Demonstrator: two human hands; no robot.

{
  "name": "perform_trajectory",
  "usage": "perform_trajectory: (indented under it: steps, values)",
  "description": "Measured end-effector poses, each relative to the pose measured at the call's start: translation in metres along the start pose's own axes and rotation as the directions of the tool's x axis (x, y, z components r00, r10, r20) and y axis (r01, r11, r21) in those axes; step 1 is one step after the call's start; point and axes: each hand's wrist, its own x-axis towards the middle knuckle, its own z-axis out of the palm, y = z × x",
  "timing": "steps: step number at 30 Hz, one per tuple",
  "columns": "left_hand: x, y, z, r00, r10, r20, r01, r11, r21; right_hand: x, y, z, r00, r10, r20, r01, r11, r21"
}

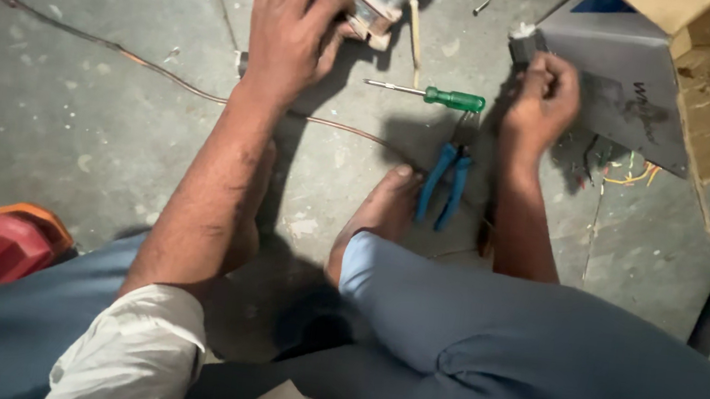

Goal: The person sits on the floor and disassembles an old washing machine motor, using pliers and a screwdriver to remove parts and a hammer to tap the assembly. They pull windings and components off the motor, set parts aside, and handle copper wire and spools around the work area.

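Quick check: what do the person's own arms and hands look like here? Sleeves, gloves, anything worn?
Both hands are bare: no gloves, rings or watch visible on the left hand or the right hand. The left arm comes out of a white sleeve rolled or pushed up near the elbow, creased cloth. The right forearm is bare as far as it shows; any sleeve there is hidden behind the knee in blue-grey trousers.
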Motion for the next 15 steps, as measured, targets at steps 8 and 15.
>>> perform_trajectory:
  steps: [8, 15]
  values:
    - [-0.023, 0.040, 0.024, 0.968, -0.206, -0.146, 0.238, 0.935, 0.263, -0.021, 0.028, -0.039, 0.959, -0.264, 0.099, 0.280, 0.853, -0.439]
    - [-0.008, 0.027, 0.048, 0.983, -0.134, -0.128, 0.160, 0.964, 0.214, -0.019, 0.033, -0.058, 0.996, -0.075, -0.044, 0.057, 0.946, -0.319]
